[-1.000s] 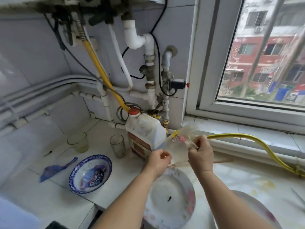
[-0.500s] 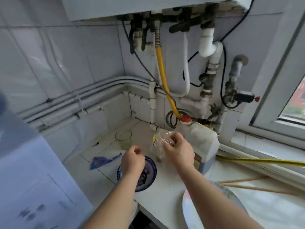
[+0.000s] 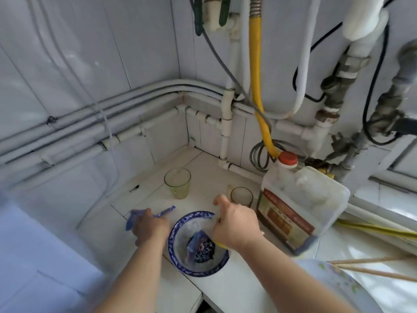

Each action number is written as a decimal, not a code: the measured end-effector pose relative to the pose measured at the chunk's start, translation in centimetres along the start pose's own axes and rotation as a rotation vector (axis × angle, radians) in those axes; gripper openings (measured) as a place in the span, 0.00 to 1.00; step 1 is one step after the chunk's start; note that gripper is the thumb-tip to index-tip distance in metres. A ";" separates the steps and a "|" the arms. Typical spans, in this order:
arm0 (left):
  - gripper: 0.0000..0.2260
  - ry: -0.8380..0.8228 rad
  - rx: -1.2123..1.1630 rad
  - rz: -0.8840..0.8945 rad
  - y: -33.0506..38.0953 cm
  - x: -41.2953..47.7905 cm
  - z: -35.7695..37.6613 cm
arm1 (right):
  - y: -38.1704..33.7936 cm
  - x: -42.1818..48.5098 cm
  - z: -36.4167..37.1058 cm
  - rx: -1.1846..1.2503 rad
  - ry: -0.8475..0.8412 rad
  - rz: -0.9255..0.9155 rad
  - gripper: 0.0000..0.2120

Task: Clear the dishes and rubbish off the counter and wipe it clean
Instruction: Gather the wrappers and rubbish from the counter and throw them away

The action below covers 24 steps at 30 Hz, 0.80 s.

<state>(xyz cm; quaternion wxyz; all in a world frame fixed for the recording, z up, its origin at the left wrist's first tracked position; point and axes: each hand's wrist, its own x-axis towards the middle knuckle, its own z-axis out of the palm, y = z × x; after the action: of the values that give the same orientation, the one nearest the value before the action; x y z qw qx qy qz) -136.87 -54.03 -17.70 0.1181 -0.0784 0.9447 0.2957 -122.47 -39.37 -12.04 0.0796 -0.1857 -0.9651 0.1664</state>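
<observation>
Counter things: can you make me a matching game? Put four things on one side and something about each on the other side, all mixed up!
Things:
1. jug
2. bowl
3. back glass
4. chopsticks

Clues:
a. tinted pale green
b. wears a red cap
c. at the far right edge of the view
d. has a crumpled blue wrapper inside

Pairs: 1-b, 2-d, 3-a, 4-c.
</observation>
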 end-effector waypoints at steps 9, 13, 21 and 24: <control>0.23 -0.087 0.268 0.110 -1.6 0.7 0.9 | -2.1 1.5 4.6 -0.386 -0.393 -0.366 0.24; 0.14 -0.053 0.423 0.114 -1.6 0.3 0.2 | -2.5 1.7 5.3 -0.480 -0.476 -0.356 0.25; 0.19 0.123 -0.102 0.037 -0.1 -0.3 -0.8 | -3.1 1.0 5.3 -0.606 -0.418 -0.350 0.22; 0.14 0.124 -0.334 0.083 0.4 -0.6 -1.1 | -2.8 0.6 5.2 -0.586 -0.368 -0.345 0.18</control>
<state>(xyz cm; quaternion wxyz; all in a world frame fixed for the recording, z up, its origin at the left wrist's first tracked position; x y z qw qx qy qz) -136.60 -54.34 -16.46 0.0326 -0.0761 0.8904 0.4475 -125.08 -43.12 -15.86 -0.1246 -0.0023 -0.9870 -0.1015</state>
